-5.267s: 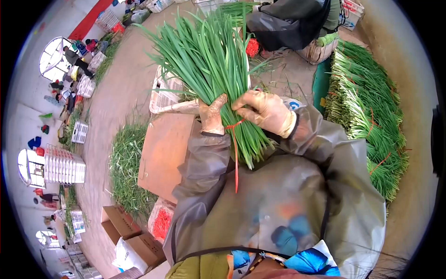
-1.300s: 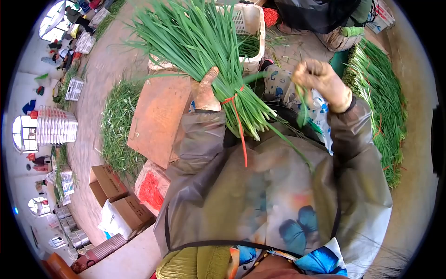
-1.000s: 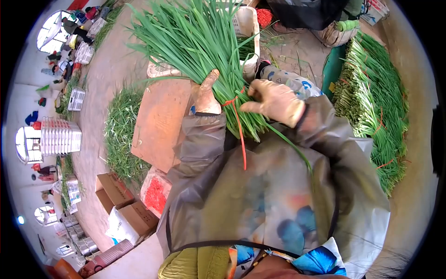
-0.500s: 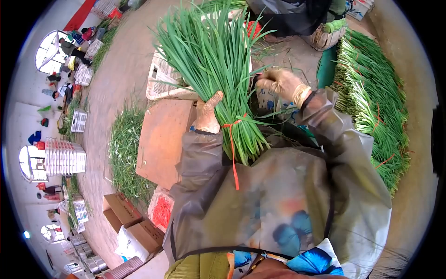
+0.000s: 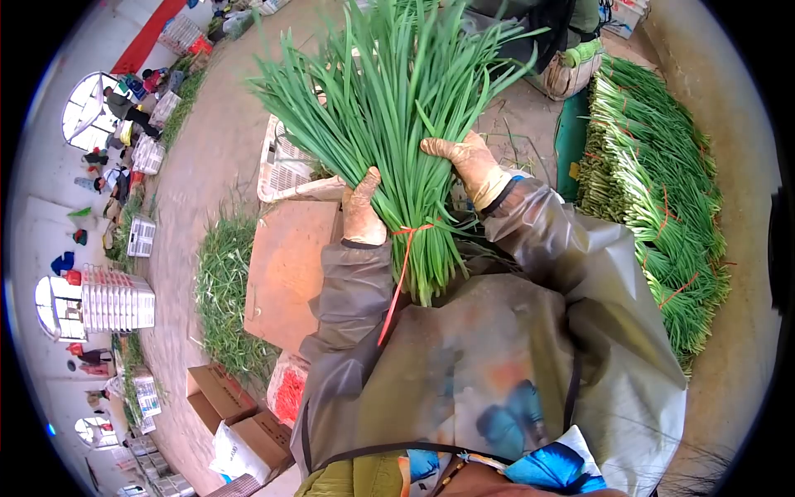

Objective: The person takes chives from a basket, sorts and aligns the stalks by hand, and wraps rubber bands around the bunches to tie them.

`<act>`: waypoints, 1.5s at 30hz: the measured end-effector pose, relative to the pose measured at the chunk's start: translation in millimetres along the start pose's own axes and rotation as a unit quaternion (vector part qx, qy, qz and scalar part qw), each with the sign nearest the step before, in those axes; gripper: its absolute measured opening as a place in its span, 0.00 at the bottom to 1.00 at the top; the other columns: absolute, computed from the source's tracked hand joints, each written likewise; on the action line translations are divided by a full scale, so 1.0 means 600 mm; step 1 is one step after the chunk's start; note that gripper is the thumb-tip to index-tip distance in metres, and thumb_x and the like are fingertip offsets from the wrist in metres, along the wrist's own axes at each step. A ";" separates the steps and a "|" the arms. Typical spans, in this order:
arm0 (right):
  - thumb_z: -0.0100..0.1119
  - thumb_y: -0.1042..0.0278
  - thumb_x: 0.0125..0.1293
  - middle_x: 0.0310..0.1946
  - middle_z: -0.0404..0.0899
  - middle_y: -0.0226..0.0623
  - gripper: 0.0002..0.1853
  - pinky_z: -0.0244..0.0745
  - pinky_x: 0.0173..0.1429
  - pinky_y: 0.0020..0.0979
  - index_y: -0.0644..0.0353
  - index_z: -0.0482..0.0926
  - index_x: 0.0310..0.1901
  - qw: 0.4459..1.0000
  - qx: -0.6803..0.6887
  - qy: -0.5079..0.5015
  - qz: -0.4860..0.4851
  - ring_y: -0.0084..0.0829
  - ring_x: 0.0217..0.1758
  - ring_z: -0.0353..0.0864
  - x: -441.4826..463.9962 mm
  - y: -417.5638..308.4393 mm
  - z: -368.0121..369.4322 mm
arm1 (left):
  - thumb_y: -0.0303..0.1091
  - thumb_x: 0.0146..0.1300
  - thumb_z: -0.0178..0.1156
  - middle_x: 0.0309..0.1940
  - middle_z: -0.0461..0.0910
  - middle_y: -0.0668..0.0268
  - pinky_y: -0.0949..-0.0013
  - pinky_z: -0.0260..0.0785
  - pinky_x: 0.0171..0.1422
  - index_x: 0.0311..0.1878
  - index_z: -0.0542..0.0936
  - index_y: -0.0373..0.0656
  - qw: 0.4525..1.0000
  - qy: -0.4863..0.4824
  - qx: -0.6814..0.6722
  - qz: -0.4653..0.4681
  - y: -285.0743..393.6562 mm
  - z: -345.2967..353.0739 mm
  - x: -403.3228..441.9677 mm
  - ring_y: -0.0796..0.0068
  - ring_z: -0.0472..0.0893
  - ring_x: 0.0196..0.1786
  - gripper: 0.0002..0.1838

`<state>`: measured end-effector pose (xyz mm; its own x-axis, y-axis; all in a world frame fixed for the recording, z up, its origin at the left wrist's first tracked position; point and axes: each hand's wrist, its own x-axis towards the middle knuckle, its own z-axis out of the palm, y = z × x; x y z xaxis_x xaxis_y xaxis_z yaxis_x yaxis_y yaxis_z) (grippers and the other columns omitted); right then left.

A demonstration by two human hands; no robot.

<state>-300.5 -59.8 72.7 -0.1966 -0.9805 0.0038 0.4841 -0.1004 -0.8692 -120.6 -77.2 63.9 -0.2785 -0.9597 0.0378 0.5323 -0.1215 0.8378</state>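
Note:
A big bunch of Chinese chives [image 5: 393, 124] stands in front of me, its leaf tips fanned out away from me and its cut stems toward my apron. A red tie [image 5: 408, 229] circles it low down, with one loose end hanging over the apron. My left hand [image 5: 363, 211], in a soiled glove, is closed around the left side just above the tie. On the right side, somewhat higher, my right hand [image 5: 470, 166] grips the leaves with its thumb across the front. The fingers behind the bunch are hidden.
Tied bunches [image 5: 662, 190] lie piled on the right beside a wall. At left are a brown board [image 5: 290, 269], loose leaves [image 5: 232, 290], red ties [image 5: 290, 393] and cardboard boxes [image 5: 219, 389]. A white crate [image 5: 277, 170] stands behind the board. Other people work far left.
My right hand has come in from the right, apart from the bunch before, and now grips its right side. The bunch is more upright and its leaves have spread wider.

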 end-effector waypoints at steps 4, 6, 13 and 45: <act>0.66 0.71 0.50 0.35 0.80 0.37 0.20 0.74 0.42 0.30 0.64 0.75 0.46 1.000 0.001 -0.017 -0.008 0.29 0.35 0.78 0.001 -0.016 -0.002 | 0.39 0.58 0.60 0.49 0.75 0.59 0.59 0.72 0.53 0.56 0.68 0.36 1.000 -0.011 -0.012 0.001 0.010 0.007 -0.001 0.62 0.77 0.48 0.26; 0.64 0.70 0.52 0.34 0.80 0.36 0.20 0.75 0.35 0.28 0.63 0.74 0.47 0.997 0.051 0.053 0.036 0.28 0.32 0.79 0.008 -0.022 -0.021 | 0.39 0.59 0.59 0.49 0.75 0.59 0.59 0.72 0.52 0.56 0.68 0.36 1.000 -0.008 -0.007 0.010 0.013 0.007 -0.003 0.63 0.78 0.47 0.25; 0.52 0.64 0.65 0.35 0.79 0.32 0.14 0.76 0.39 0.26 0.57 0.74 0.50 0.986 -0.091 0.118 0.078 0.25 0.33 0.79 0.015 -0.083 -0.183 | 0.38 0.61 0.56 0.48 0.75 0.62 0.61 0.73 0.51 0.55 0.69 0.37 1.000 0.019 0.004 -0.003 0.023 -0.006 -0.001 0.65 0.78 0.46 0.22; 0.59 0.56 0.57 0.28 0.80 0.38 0.11 0.73 0.40 0.36 0.53 0.79 0.36 0.811 -0.565 0.026 -0.149 0.39 0.34 0.80 -0.010 -0.115 0.021 | 0.41 0.61 0.57 0.49 0.76 0.60 0.63 0.71 0.54 0.54 0.71 0.34 0.999 -0.016 0.003 -0.027 0.009 0.005 -0.043 0.65 0.77 0.48 0.23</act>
<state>-322.3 -48.9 139.0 -0.2116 -0.9297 0.3016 -0.6771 -0.0830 -0.7312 -113.0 -52.5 69.4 -0.3323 -0.9431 0.0093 0.5104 -0.1715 0.8426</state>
